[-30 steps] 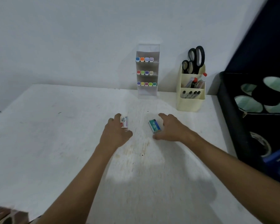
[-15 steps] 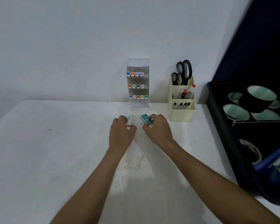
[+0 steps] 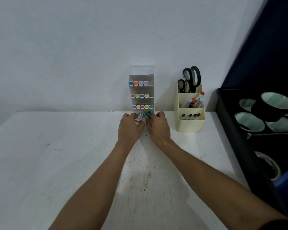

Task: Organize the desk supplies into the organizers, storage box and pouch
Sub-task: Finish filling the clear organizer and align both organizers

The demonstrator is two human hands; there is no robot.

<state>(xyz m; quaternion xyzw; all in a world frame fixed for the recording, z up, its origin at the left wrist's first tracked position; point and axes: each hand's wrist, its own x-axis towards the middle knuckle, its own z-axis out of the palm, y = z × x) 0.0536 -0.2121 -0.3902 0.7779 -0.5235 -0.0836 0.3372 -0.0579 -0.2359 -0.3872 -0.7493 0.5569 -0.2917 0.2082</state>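
White desk — left hand grips white box, right hand teal box

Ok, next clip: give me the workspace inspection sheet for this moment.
Surface: white desk, scuffed and stained near the middle.
Job's things: clear tiered organizer with three rows of coloured markers; cream pen holder with scissors and pens; small red-and-white box and small teal box at the organizer's base.
Clutter: nothing seen.
Hands: left hand grips the red-and-white box; right hand grips the teal box.
Cables: nothing seen.
Surroundings: pale wall; dark storage box holding tape rolls at right.
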